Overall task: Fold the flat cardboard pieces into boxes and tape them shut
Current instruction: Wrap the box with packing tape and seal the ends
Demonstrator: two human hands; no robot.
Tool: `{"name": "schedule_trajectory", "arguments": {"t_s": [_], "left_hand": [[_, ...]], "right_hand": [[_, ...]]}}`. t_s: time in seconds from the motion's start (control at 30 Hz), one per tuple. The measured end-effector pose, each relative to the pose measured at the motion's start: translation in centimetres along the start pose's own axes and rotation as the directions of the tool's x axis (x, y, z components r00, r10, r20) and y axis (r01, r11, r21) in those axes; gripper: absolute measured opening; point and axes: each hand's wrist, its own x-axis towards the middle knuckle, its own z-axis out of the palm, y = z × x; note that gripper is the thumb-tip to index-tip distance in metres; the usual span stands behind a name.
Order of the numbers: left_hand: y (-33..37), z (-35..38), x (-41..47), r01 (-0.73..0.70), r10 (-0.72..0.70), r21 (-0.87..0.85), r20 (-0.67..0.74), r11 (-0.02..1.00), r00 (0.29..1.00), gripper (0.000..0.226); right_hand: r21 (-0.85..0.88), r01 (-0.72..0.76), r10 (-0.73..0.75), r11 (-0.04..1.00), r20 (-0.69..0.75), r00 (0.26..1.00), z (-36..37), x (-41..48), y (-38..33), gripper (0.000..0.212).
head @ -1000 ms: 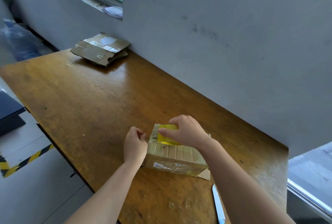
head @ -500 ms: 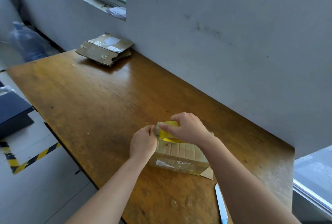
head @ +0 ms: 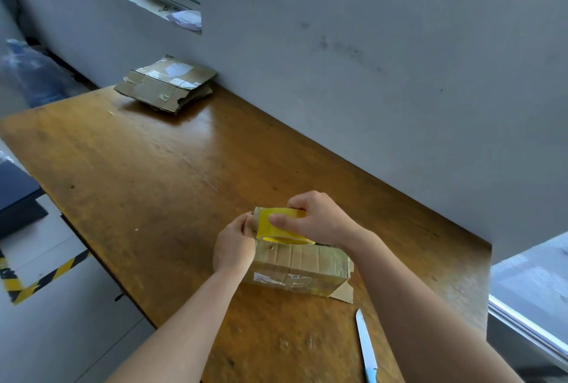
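A small folded cardboard box [head: 302,272] stands on the wooden table [head: 147,186], old tape shining on its near side. A yellow roll of tape [head: 281,229] sits above the box's left end, and my right hand [head: 319,219] grips it from the far side with the thumb across its front. My left hand [head: 235,246] is at the box's left end, its fingertips pinching at the roll's edge; the tape end itself is too small to make out. A stack of flat cardboard pieces [head: 167,84] lies at the table's far end by the wall.
A blue-handled knife [head: 365,349] lies on the table near my right forearm. The grey wall [head: 368,75] runs along the table's far side. The table's left edge drops to a floor with black-and-yellow tape [head: 46,278]. A dark object [head: 15,195] sits at left.
My left hand has moved from the box's left side up to the tape roll. My right hand has lifted and tilted the roll a little.
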Motion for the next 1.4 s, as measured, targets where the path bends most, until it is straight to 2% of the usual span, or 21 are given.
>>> {"name": "schedule_trajectory", "arguments": {"t_s": [0.13, 0.23, 0.4, 0.57, 0.63, 0.7, 0.8, 0.97, 1.07, 1.17, 1.23, 1.4], "left_hand": [[0.1, -0.1, 0.0, 0.016, -0.018, 0.051, 0.029, 0.999, 0.999, 0.036], [0.3, 0.1, -0.2, -0.013, 0.009, 0.103, 0.045, 0.995, 0.999, 0.038], [0.2, 0.3, -0.1, -0.039, 0.036, 0.164, 0.026, 0.986, 0.999, 0.038], [-0.1, 0.6, 0.2, -0.055, 0.055, 0.206, 0.008, 0.977, 0.998, 0.037], [-0.2, 0.6, 0.3, -0.072, 0.072, 0.236, 0.010, 0.969, 0.997, 0.037], [-0.2, 0.6, 0.4, -0.084, 0.084, 0.267, 0.012, 0.960, 0.996, 0.037], [0.0, 0.6, 0.4, -0.091, 0.093, 0.299, 0.009, 0.950, 0.996, 0.038], [0.0, 0.7, 0.3, -0.083, 0.093, 0.323, -0.015, 0.943, 0.996, 0.038], [0.0, 0.7, 0.3, -0.085, 0.096, 0.332, -0.017, 0.940, 0.995, 0.038], [-0.1, 0.6, 0.4, -0.087, 0.098, 0.339, -0.015, 0.937, 0.995, 0.037], [-0.1, 0.7, 0.5, -0.087, 0.100, 0.343, -0.020, 0.935, 0.995, 0.037], [0.1, 0.6, 0.4, -0.080, 0.101, 0.389, -0.035, 0.918, 0.994, 0.039]], "right_hand": [[-0.159, -0.048, 0.032, 0.986, -0.101, 0.994, -1.7, -1.1, 1.3, 0.045], [-0.174, -0.094, 0.079, 0.980, -0.094, 0.992, -2.3, -2.0, 2.2, 0.040], [-0.008, -0.130, 0.130, 0.991, 0.008, 0.991, -3.5, -2.2, 3.2, 0.032], [0.272, -0.157, 0.171, 0.949, -0.031, 0.985, -2.8, -3.5, 4.9, 0.046], [0.186, -0.147, 0.172, 0.971, -0.128, 0.977, -2.9, -3.9, 5.5, 0.047], [0.012, -0.167, 0.166, 0.986, -0.204, 0.965, -3.7, -4.3, 6.0, 0.043], [-0.117, -0.202, 0.179, 0.972, -0.181, 0.967, -4.6, -5.0, 6.6, 0.034], [-0.103, -0.198, 0.187, 0.975, -0.102, 0.977, -5.3, -5.6, 7.3, 0.044], [-0.047, -0.263, 0.250, 0.964, -0.191, 0.949, -5.2, -6.3, 8.3, 0.051], [-0.172, -0.330, 0.276, 0.928, -0.276, 0.921, -4.3, -6.8, 9.2, 0.051], [-0.237, -0.351, 0.276, 0.906, -0.300, 0.913, -3.4, -7.2, 10.0, 0.049], [-0.231, -0.357, 0.278, 0.905, -0.314, 0.908, -2.5, -6.8, 11.0, 0.042]]}}
